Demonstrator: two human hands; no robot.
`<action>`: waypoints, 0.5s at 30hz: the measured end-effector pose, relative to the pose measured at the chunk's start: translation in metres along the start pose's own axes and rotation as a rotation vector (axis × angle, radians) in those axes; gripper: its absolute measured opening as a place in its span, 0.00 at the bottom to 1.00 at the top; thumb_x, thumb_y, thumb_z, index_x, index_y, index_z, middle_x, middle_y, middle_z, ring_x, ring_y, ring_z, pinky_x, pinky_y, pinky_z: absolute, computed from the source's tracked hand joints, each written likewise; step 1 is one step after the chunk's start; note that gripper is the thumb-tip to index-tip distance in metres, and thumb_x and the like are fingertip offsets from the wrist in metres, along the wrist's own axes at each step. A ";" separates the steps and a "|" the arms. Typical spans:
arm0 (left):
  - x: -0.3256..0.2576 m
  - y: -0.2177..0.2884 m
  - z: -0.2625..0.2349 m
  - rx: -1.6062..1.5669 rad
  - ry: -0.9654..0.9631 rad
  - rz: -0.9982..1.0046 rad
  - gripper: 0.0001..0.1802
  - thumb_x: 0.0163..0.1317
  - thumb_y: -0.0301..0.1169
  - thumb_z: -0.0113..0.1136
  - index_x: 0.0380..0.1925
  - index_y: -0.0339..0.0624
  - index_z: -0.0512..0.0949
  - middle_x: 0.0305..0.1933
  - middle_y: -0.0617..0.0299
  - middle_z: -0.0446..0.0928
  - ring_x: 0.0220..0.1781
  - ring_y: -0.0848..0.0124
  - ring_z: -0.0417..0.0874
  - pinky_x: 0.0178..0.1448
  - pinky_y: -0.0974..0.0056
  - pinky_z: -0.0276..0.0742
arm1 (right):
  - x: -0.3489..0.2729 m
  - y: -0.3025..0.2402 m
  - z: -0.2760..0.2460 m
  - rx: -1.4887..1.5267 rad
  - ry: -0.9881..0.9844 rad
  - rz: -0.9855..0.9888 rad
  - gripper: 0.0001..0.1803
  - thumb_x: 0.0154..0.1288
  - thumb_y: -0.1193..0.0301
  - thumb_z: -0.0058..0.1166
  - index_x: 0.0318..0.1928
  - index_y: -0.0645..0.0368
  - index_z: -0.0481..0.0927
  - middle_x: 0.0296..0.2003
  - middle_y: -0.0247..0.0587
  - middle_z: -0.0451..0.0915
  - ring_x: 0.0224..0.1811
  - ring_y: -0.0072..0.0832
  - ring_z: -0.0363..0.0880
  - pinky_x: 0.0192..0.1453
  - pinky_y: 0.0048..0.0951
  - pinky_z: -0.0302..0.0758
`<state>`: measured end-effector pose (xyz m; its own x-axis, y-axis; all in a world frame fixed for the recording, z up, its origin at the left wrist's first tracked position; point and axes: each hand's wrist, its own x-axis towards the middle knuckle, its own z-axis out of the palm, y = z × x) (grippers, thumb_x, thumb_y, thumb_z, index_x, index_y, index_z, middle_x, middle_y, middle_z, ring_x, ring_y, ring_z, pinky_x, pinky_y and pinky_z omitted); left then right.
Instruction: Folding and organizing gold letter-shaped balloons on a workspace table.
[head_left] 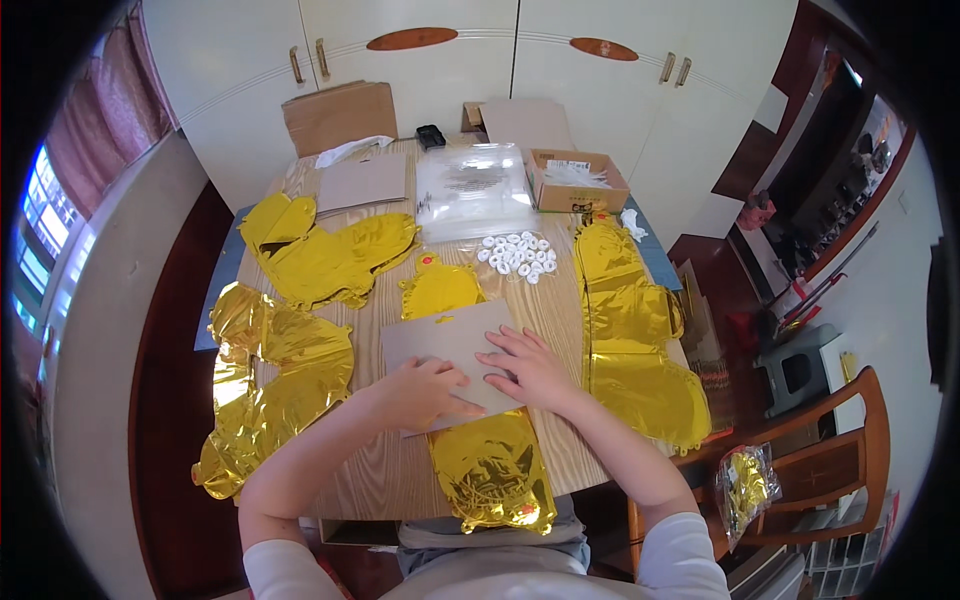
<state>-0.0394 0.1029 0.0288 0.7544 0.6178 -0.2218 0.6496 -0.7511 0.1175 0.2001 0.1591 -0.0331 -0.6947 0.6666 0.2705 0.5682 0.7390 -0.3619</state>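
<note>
A grey cardboard sheet [452, 350] lies flat near the front edge of the wooden table [390, 470], laid over a gold foil balloon [492, 470] whose ends stick out above and below it. Both hands press down on the card: the left hand [425, 392] with fingers curled loosely together, the right hand [530, 365] with fingers spread flat, apparently to pin it down. More gold foil balloons [300, 330] lie on either side, and small white rings [517, 255] sit in a clear packet beyond.

My left hand [425, 392] and right hand [530, 368] press flat on grey card [445, 345] over gold foil balloon [490, 470]; white rings [518, 255] ahead on counter [385, 470].
</note>
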 end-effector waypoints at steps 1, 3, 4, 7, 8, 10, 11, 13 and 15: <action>0.001 0.001 -0.004 -0.001 -0.058 -0.012 0.32 0.58 0.30 0.57 0.60 0.83 0.72 0.64 0.63 0.69 0.63 0.58 0.70 0.64 0.51 0.67 | 0.000 0.000 -0.001 0.000 0.013 -0.027 0.19 0.64 0.56 0.56 0.54 0.45 0.81 0.63 0.40 0.71 0.71 0.38 0.62 0.73 0.48 0.56; 0.004 -0.004 -0.001 0.009 -0.088 -0.002 0.34 0.59 0.29 0.55 0.61 0.86 0.70 0.64 0.65 0.68 0.64 0.59 0.69 0.62 0.50 0.71 | -0.001 0.003 -0.006 0.009 0.004 -0.102 0.20 0.64 0.57 0.57 0.54 0.47 0.80 0.63 0.41 0.72 0.70 0.38 0.63 0.73 0.49 0.56; 0.005 -0.007 0.000 0.014 -0.103 0.003 0.35 0.59 0.29 0.54 0.61 0.88 0.69 0.63 0.66 0.67 0.65 0.59 0.68 0.61 0.50 0.73 | -0.002 0.006 -0.011 0.016 -0.018 -0.150 0.21 0.63 0.57 0.58 0.55 0.47 0.80 0.62 0.42 0.72 0.70 0.39 0.63 0.73 0.49 0.57; 0.006 -0.010 0.000 -0.001 -0.097 0.034 0.38 0.56 0.26 0.55 0.61 0.90 0.69 0.62 0.65 0.68 0.64 0.59 0.69 0.59 0.53 0.75 | -0.004 0.015 -0.028 0.141 -0.314 -0.242 0.25 0.59 0.56 0.61 0.56 0.49 0.79 0.62 0.46 0.70 0.69 0.43 0.63 0.72 0.50 0.57; 0.006 -0.010 -0.001 -0.003 -0.098 0.031 0.38 0.56 0.25 0.55 0.61 0.90 0.69 0.62 0.65 0.68 0.64 0.59 0.69 0.58 0.54 0.75 | -0.006 0.017 -0.034 0.199 -0.452 -0.263 0.26 0.58 0.55 0.63 0.56 0.50 0.79 0.62 0.47 0.70 0.69 0.44 0.63 0.72 0.51 0.57; 0.007 -0.010 -0.002 -0.010 -0.095 0.028 0.39 0.54 0.24 0.56 0.60 0.90 0.69 0.61 0.65 0.68 0.63 0.59 0.69 0.58 0.54 0.76 | -0.025 0.008 -0.045 0.174 -0.464 -0.316 0.32 0.55 0.53 0.63 0.60 0.50 0.76 0.63 0.48 0.69 0.69 0.45 0.62 0.73 0.50 0.56; 0.007 -0.010 -0.002 -0.005 -0.087 0.040 0.39 0.54 0.24 0.56 0.60 0.90 0.70 0.61 0.65 0.68 0.63 0.59 0.70 0.58 0.55 0.76 | -0.039 0.000 -0.051 0.161 -0.471 -0.340 0.35 0.54 0.51 0.64 0.61 0.50 0.75 0.63 0.48 0.68 0.69 0.45 0.62 0.73 0.49 0.56; 0.005 -0.009 -0.002 0.005 -0.072 0.052 0.40 0.53 0.23 0.57 0.60 0.89 0.70 0.60 0.66 0.68 0.62 0.59 0.70 0.58 0.55 0.76 | -0.066 -0.024 -0.067 0.059 -0.421 -0.396 0.41 0.50 0.50 0.64 0.65 0.49 0.70 0.64 0.46 0.68 0.69 0.42 0.62 0.74 0.51 0.55; 0.004 -0.009 -0.001 0.020 -0.063 0.046 0.40 0.53 0.23 0.57 0.60 0.89 0.70 0.59 0.66 0.69 0.61 0.59 0.70 0.57 0.55 0.77 | -0.086 -0.049 -0.083 -0.013 -0.439 -0.478 0.42 0.49 0.52 0.63 0.66 0.51 0.67 0.63 0.41 0.69 0.68 0.39 0.64 0.73 0.49 0.57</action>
<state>-0.0421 0.1118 0.0279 0.7753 0.5674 -0.2774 0.6123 -0.7829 0.1101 0.2680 0.0737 0.0355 -0.9864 0.1643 0.0083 0.1555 0.9473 -0.2800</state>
